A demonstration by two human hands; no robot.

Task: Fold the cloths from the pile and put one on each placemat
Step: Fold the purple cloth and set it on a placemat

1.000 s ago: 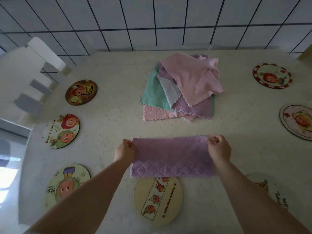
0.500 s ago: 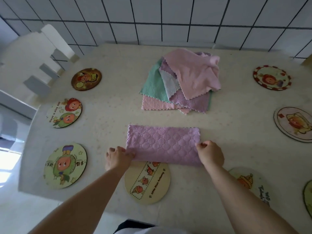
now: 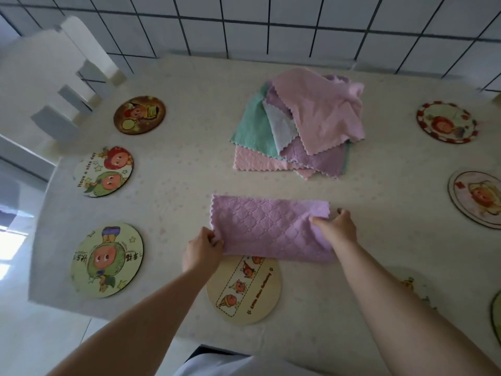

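A purple quilted cloth (image 3: 267, 226), folded into a long strip, lies on the table in front of me. My left hand (image 3: 202, 249) pinches its near left corner. My right hand (image 3: 334, 227) grips its right end, thumb on top and the edge lifted a little. The strip's near edge overlaps the top of a cream round placemat (image 3: 244, 290) with a row of cartoon figures. Behind it sits the pile of cloths (image 3: 301, 123): pink on top, then purple, pale blue, green and pink.
Round cartoon placemats ring the table: three on the left (image 3: 139, 114) (image 3: 104, 171) (image 3: 107, 260), more on the right (image 3: 446, 122) (image 3: 478, 198). A white chair (image 3: 65, 85) stands at the far left corner. A tiled wall backs the table (image 3: 176, 185).
The cloth was folded in half toward me and laid flat. My hands slid from its far corners to its ends, and my right hand now lifts the right end.
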